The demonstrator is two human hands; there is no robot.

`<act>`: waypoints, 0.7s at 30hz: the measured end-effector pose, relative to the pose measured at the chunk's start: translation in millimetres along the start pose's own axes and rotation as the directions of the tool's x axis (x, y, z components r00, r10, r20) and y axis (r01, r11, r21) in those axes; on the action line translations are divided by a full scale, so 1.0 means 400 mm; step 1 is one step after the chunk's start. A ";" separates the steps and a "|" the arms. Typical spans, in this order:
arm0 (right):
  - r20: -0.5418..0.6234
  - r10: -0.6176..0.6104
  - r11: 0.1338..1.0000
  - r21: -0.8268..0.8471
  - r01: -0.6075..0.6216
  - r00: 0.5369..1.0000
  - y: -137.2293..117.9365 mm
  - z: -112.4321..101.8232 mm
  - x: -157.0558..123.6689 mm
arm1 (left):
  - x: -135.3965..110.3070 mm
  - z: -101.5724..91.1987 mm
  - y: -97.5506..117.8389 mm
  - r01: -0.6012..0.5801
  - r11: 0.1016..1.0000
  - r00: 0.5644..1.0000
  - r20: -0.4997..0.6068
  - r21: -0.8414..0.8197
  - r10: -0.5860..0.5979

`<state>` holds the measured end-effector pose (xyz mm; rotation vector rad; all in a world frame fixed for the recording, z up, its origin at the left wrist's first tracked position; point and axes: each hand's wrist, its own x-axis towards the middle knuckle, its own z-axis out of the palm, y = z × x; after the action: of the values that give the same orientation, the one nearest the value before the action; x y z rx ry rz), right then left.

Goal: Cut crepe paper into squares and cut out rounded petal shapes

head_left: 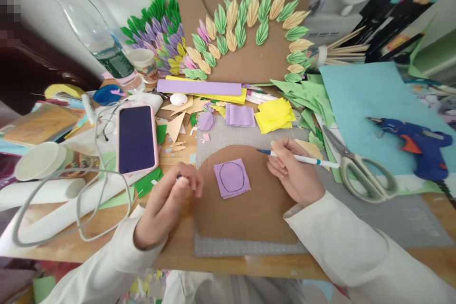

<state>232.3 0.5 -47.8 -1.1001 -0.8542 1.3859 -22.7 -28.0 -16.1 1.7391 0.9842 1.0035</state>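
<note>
My right hand (290, 171) grips a white marker pen (306, 158) with a blue tip, which points left above a brown cardboard piece (263, 213). On that cardboard lies a purple paper square stack (232, 178) with a dark, roughly round outline drawn on it. My left hand (174, 194) is closed near the cardboard's left edge, a small dark thing just showing between the fingers; what it is cannot be made out. Scissors (359, 166) with pale handles rest to the right of my right hand.
A phone (137, 138) and a looped white cable (80, 209) lie left. A glue gun (416, 145) sits on blue paper (359, 99) at right. Behind are purple strips (239, 116), yellow sheets (275, 115), a leaf-decorated cardboard panel (245, 64), a bottle (107, 52) and paper cups (142, 64).
</note>
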 end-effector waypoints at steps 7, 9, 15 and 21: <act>0.109 -0.094 0.994 0.064 0.087 0.990 -0.011 0.019 -0.024 | -0.020 0.024 0.050 0.356 0.929 0.923 0.197 -0.104 -0.332; 0.164 -0.133 0.989 0.089 0.119 0.977 -0.020 0.024 -0.038 | -0.022 0.036 0.065 0.347 0.938 0.915 0.227 -0.015 -0.335; 0.432 -0.197 0.980 0.109 0.166 0.880 -0.030 0.020 -0.081 | -0.030 0.075 0.084 0.310 0.948 0.925 0.206 0.078 -0.319; 0.587 -0.218 0.972 0.060 0.226 0.779 -0.030 0.026 -0.096 | -0.030 0.087 0.094 0.376 0.926 0.904 0.221 -0.002 -0.367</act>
<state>224.2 -35.1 -27.5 -0.5336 -1.3981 1.5397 12.1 -60.5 6.0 1.5094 1.0899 0.5723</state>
